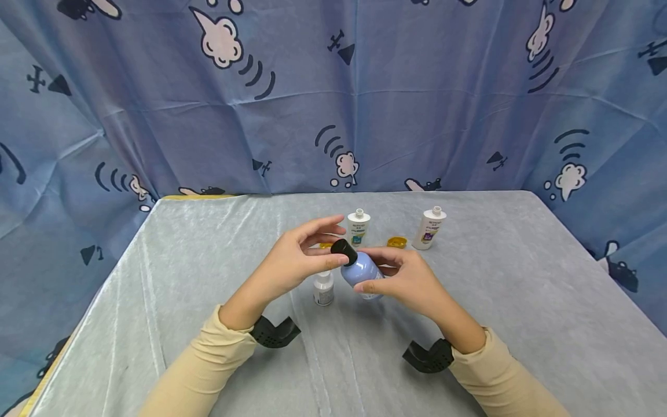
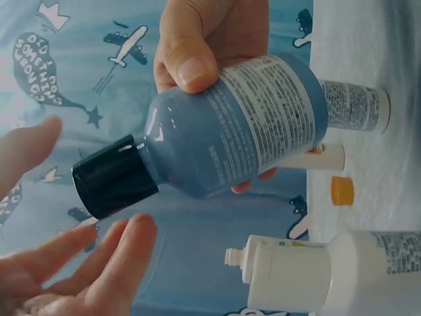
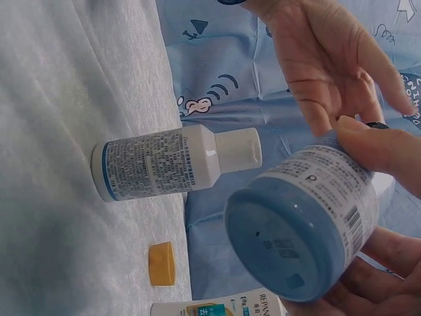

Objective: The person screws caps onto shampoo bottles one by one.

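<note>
Blue bottle: up off the table (image 1: 208,272), in the right hand (image 1: 409,277); the blue bottle (image 1: 358,272) is tilted, neck up and pointing over at the left hand (image 1: 292,258).
Black cap: just the one, sitting on the blue bottle's neck; the black cap (image 2: 113,176) is right in the gap between the left thumb and fingers.
Bottle count: one blue. Three white ones show from the head, and the left wrist view looks like it has a fourth, printed one mostly tucked behind the blue bottle.
Capped white bottle: one for sure, upright just under the left hand's fingertips; the capped white bottle (image 1: 323,292) has a white top.
Nozzle bottles: two, both upright with bare nozzles. The teal-label bottle (image 1: 358,223) is beyond the gap between the hands, the purple-label bottle (image 1: 430,229) is past the right hand and off to its right.
Yellow caps: two, loose on the table. One yellow cap (image 1: 397,242) is just beyond the right hand, the other yellow cap (image 3: 162,263) is beyond the left fingertips, partly hidden from the head.
Left hand: fingers spread around the black cap, thumb clear of it; can't tell if a fingertip brushes it.
Right hand: wrapped on the blue bottle's body, thumb on one side, fingers on the other.
</note>
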A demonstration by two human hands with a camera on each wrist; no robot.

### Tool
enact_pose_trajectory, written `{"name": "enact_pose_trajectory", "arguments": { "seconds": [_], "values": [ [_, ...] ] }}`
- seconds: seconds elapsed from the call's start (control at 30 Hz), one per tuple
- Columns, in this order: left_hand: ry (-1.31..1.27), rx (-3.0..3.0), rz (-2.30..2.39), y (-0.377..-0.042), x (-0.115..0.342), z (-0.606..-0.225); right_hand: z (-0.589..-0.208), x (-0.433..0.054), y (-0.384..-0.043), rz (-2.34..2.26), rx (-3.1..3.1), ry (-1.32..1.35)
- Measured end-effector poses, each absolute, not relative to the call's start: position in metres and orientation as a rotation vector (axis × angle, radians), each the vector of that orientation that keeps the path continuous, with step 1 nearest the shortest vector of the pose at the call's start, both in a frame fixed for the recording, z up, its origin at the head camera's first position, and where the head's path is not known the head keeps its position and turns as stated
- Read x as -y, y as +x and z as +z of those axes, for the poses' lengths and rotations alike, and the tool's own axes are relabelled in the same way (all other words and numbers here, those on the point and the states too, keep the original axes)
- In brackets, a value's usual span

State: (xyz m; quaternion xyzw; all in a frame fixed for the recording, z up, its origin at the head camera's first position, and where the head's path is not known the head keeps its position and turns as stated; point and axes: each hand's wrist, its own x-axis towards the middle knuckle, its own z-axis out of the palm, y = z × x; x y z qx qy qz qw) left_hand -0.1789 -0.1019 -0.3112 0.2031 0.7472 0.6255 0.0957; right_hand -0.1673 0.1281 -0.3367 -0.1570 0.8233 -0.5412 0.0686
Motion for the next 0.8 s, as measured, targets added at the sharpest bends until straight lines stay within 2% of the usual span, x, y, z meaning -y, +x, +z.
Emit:
{"name": "enact_pose_trajectory", "arguments": {
  "seconds": [0.27,0.8],
  "values": [
    [0.454,-2.327,1.814,-0.1799,0.101,-0.3114,-0.3361,-0.1279,-0.1669,-1.638,-2.476,-0.486],
    [0.481,-2.282,1.815,-0.1766,0.0992,-0.3122,-0.3353,-0.1281,-0.1659,-1.614,-2.493,-0.474]
  ]
}}
